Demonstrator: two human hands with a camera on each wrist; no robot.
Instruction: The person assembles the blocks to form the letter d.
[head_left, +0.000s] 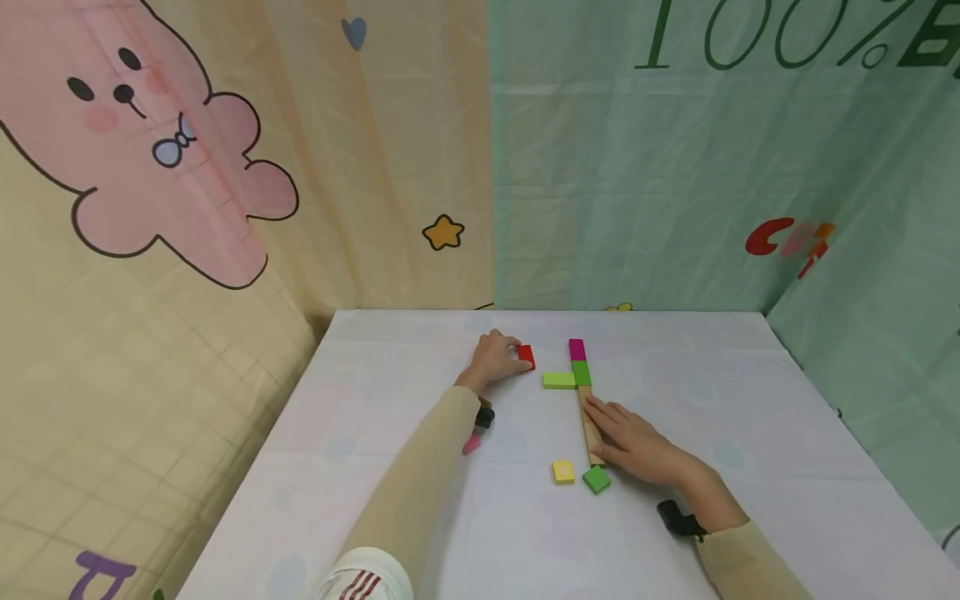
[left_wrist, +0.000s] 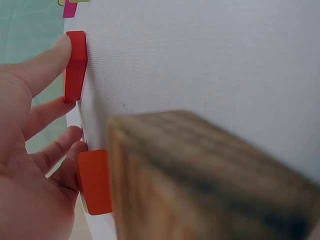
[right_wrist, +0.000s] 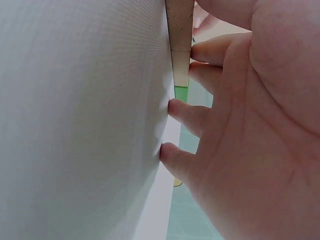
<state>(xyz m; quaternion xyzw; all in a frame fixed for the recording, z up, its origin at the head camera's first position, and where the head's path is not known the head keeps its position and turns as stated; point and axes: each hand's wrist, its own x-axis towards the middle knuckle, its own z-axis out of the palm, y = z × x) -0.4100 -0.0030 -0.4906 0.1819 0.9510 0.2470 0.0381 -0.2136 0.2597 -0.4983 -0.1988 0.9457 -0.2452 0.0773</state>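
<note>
At the table's far middle my left hand pinches a red block between thumb and index finger. In the left wrist view, an orange block stands by that hand's other fingers, and a blurred wooden block fills the foreground. My right hand rests against a long wooden strip, fingertips touching its right side. Beyond the strip's far end lie a green block and a magenta block in line. A light green block juts leftward. At the near end sits a green block, turned askew.
A yellow block lies left of the near green block. Partly behind the left forearm is a pink piece. A white cloth covers the table, with a printed curtain behind its far edge.
</note>
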